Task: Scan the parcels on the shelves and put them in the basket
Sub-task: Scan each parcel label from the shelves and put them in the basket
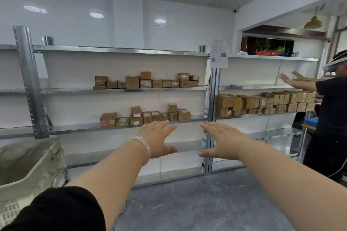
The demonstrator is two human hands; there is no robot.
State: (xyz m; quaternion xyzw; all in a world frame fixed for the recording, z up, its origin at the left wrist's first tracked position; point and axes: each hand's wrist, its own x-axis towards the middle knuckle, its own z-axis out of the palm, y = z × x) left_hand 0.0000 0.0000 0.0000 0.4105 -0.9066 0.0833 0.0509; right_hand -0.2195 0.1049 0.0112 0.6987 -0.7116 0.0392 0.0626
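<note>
My left hand [157,138] and my right hand [224,141] are stretched out in front of me, palms down, fingers straight, holding nothing. Behind them stand metal shelves [124,90]. Several brown cardboard parcels [146,81] sit in a row on the upper middle shelf. Several more parcels [145,117] lie on the shelf below, just beyond my left fingertips. A grey basket [28,167] stands at the lower left, beside the shelf post. No scanner is in view.
A second shelf unit on the right holds a dense row of parcels [266,104]. A person in dark clothes [330,118] stands at the far right with both arms stretched out. The grey floor [197,202] lies open before the shelves.
</note>
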